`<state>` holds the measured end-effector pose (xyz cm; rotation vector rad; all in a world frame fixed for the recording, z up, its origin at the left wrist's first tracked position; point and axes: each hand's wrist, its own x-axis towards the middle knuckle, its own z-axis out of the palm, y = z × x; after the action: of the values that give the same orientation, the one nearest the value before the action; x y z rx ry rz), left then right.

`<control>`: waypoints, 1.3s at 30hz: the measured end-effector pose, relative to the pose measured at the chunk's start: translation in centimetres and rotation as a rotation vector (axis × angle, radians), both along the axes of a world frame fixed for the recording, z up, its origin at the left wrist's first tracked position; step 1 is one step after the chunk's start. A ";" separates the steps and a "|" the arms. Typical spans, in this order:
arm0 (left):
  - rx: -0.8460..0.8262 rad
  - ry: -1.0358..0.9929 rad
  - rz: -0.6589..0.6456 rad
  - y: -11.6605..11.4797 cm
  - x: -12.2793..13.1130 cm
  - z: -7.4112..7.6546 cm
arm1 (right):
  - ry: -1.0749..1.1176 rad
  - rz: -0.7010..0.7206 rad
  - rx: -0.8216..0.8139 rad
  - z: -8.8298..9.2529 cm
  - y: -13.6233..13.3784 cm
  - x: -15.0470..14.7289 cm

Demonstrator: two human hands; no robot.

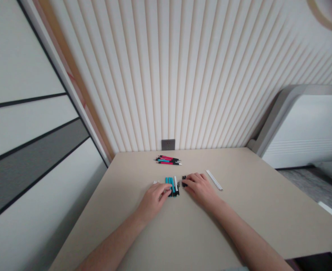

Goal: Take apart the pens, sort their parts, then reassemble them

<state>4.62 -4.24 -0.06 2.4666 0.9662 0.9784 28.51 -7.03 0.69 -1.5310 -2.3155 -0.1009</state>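
Observation:
A small cluster of pen parts [172, 185], teal, white and black barrels, lies in the middle of the beige table [239, 218]. My left hand [154, 198] rests on the table with its fingertips closed on the left side of the cluster. To the right, my right hand [200, 187] lies over small black parts [184, 180], its fingers curled on them. Farther back lies a bundle of assembled pens [168, 160], red and teal with black ends.
Thin white rods [213, 179] lie to the right of my right hand. A small white piece [155, 182] sits left of the cluster. A grey wall socket [168, 144] is behind the table. A white cabinet [309, 124] stands at the right.

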 end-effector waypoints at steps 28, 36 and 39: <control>-0.002 0.012 -0.003 0.0 0.0 0.1 | -0.139 -0.010 0.035 -0.9 0.9 0.9; -0.001 0.020 -0.010 0.1 -0.1 -0.1 | -0.160 -0.014 0.036 -0.7 0.8 1.2; -0.006 0.030 -0.005 0.1 -0.1 -0.1 | -0.162 -0.013 0.035 -0.6 0.8 1.3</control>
<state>4.54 -4.13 -0.21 2.4844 0.9699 0.9387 29.85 -6.25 0.13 -1.5739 -2.4136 -0.2775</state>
